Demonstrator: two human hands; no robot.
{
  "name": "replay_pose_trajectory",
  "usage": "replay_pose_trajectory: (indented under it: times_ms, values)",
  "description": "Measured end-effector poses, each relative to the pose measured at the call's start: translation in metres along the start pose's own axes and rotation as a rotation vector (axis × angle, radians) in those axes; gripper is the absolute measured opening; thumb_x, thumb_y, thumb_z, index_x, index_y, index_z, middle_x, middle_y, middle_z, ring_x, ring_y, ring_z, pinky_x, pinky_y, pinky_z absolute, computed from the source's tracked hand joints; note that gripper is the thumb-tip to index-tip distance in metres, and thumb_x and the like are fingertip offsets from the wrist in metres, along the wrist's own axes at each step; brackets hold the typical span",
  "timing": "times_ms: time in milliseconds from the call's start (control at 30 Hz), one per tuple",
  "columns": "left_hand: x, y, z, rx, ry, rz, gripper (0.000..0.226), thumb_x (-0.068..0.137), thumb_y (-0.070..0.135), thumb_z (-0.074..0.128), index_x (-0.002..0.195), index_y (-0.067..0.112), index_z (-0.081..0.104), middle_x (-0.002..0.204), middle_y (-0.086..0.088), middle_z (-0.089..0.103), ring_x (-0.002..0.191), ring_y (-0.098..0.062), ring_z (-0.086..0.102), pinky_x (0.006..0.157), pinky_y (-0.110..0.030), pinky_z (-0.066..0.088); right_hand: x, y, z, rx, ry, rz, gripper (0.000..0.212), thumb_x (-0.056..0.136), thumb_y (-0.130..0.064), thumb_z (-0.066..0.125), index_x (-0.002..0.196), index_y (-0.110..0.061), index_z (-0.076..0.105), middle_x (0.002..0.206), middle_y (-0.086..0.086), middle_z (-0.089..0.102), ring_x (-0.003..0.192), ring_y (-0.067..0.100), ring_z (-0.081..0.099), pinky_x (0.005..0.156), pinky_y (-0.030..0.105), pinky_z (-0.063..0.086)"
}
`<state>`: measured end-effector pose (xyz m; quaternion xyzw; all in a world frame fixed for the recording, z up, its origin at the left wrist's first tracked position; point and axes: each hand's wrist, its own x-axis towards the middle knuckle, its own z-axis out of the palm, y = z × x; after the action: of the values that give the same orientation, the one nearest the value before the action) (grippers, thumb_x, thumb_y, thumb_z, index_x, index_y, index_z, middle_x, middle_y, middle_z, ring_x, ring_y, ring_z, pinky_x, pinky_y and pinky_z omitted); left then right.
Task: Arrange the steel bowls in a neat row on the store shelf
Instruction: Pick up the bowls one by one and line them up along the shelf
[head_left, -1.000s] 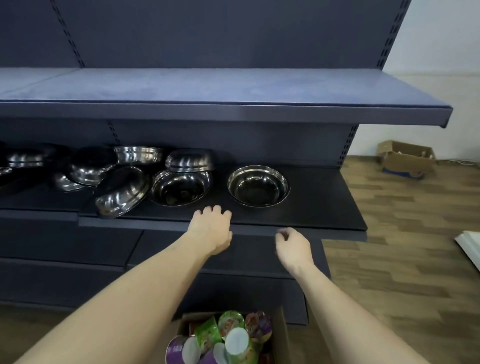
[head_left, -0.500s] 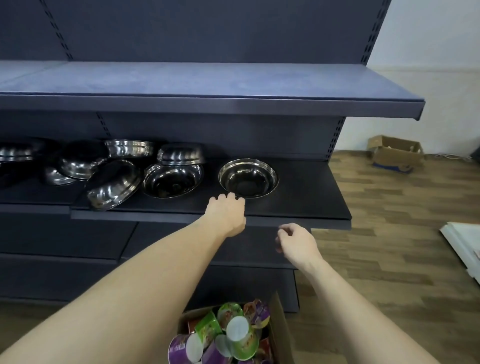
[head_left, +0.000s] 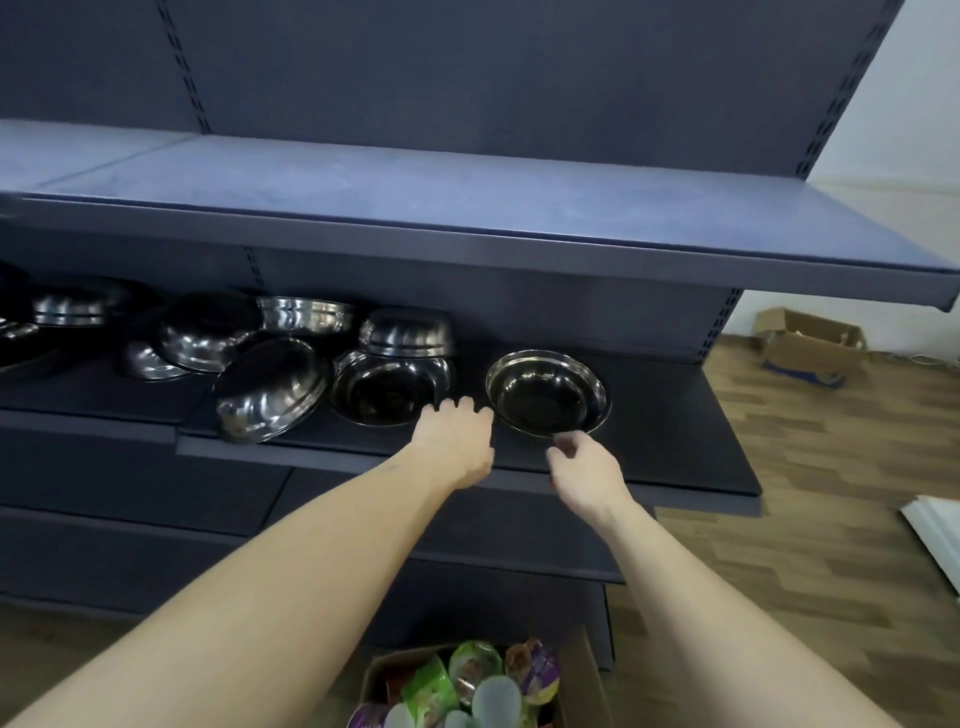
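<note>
Steel bowls crowd the dark middle shelf (head_left: 675, 415) of the store rack. One upright steel bowl (head_left: 548, 399) sits alone just beyond the right hand (head_left: 587, 475) and to the right of the left hand (head_left: 457, 441). The right hand hovers near this bowl's front rim with fingers loosely curled, gripping nothing; whether a fingertip touches the rim cannot be told. The left hand reaches forward, palm down, fingers extended and relaxed, its fingertips lying between the lone bowl and a second upright bowl (head_left: 387, 392) just beyond and to its left. It holds nothing.

Behind that second bowl an upside-down bowl (head_left: 408, 332) rests on or against its far rim. Further left of the left hand a tilted bowl (head_left: 272, 387) leans with its opening turned toward the camera, touching the second bowl's side. Beyond it, more bowls lie in a jumble (head_left: 208, 332), some inverted, some upright, and others trail off toward the left edge of the view.

Above the hands runs a blue-grey upper shelf (head_left: 467, 208). Below the forearms, close to the person, an open cardboard box (head_left: 582, 680) holds colourful sealed cups (head_left: 478, 680). Far right of the right hand, another cardboard box (head_left: 808, 345) sits on the wood-pattern floor (head_left: 831, 545).
</note>
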<state>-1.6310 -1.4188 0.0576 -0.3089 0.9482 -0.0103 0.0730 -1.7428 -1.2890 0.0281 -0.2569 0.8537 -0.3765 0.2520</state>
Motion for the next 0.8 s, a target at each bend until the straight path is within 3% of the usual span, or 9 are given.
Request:
replay_pose_trajectory:
  times_ms: [67,167,300,400,467,567,667,733,800]
  values:
    - [0.01,-0.023,0.0,-0.011,0.013,-0.004,0.052,0.096,0.039,0.047,0.142,0.014,0.041,0.139,-0.013,0.046,0.126,-0.033,0.045,0.103,-0.045,0.039,0.01,-0.016,0.01,-0.006,0.006,-0.005,0.042,0.101,-0.023,0.047,0.142,-0.016,0.054,0.115,0.005,0.068,0.086,0.014,0.063,0.061,0.019,0.042]
    - [0.032,-0.057,0.0,-0.063,0.016,0.02,0.056,0.096,0.039,0.047,0.146,0.015,0.036,0.147,-0.013,0.04,0.129,-0.035,0.044,0.102,-0.046,0.04,0.027,-0.039,0.03,-0.026,0.015,0.013,0.037,0.099,-0.022,0.048,0.134,-0.018,0.058,0.106,0.007,0.071,0.085,0.02,0.068,0.062,0.024,0.047]
    - [0.066,-0.095,0.006,-0.134,0.015,0.103,0.056,0.097,0.038,0.047,0.146,0.016,0.034,0.154,-0.009,0.032,0.136,-0.033,0.039,0.106,-0.043,0.036,0.065,-0.061,0.061,-0.035,0.075,0.098,0.025,0.096,-0.016,0.048,0.118,-0.016,0.062,0.108,0.008,0.071,0.101,0.032,0.07,0.085,0.035,0.054]
    - [0.087,-0.12,0.012,-0.183,0.043,0.14,0.048,0.096,0.036,0.047,0.139,0.016,0.041,0.148,-0.009,0.039,0.135,-0.032,0.039,0.107,-0.041,0.034,0.088,-0.072,0.088,-0.09,0.071,0.141,0.014,0.097,-0.008,0.051,0.104,-0.02,0.055,0.107,0.01,0.069,0.11,0.034,0.068,0.087,0.034,0.053]
    - [0.096,-0.133,0.017,-0.222,0.052,0.14,0.048,0.095,0.034,0.047,0.14,0.018,0.041,0.147,-0.008,0.041,0.134,-0.032,0.04,0.107,-0.042,0.034,0.093,-0.079,0.103,-0.046,0.075,0.171,0.017,0.097,-0.011,0.056,0.104,-0.026,0.052,0.119,0.016,0.07,0.113,0.035,0.068,0.094,0.041,0.056]
    - [0.099,-0.145,0.023,-0.218,0.005,0.149,0.06,0.094,0.033,0.048,0.149,0.019,0.03,0.158,-0.007,0.028,0.143,-0.032,0.03,0.115,-0.044,0.028,0.092,-0.09,0.114,-0.031,0.061,0.163,0.029,0.098,-0.016,0.057,0.083,-0.039,0.045,0.123,0.015,0.068,0.116,0.034,0.067,0.1,0.045,0.055]
    - [0.089,-0.147,0.014,-0.185,-0.003,0.142,0.062,0.096,0.033,0.046,0.153,0.017,0.025,0.162,-0.007,0.017,0.147,-0.032,0.023,0.116,-0.043,0.023,0.085,-0.099,0.112,-0.02,0.036,0.146,0.021,0.09,-0.024,0.054,0.077,-0.036,0.043,0.098,0.005,0.066,0.096,0.033,0.066,0.085,0.041,0.055]
    - [0.074,-0.143,0.006,-0.176,0.025,0.137,0.058,0.096,0.033,0.047,0.15,0.015,0.032,0.159,-0.009,0.027,0.141,-0.033,0.034,0.112,-0.041,0.03,0.064,-0.108,0.106,-0.013,0.041,0.113,0.003,0.085,-0.029,0.05,0.085,-0.027,0.052,0.083,0.0,0.06,0.076,0.027,0.059,0.07,0.033,0.046]
    - [0.055,-0.136,0.004,-0.191,0.036,0.107,0.055,0.095,0.035,0.049,0.146,0.016,0.039,0.151,-0.011,0.038,0.132,-0.035,0.044,0.105,-0.042,0.038,0.035,-0.114,0.099,-0.025,0.047,0.086,0.027,0.095,-0.027,0.052,0.121,-0.021,0.057,0.105,0.007,0.068,0.093,0.029,0.066,0.078,0.03,0.047]
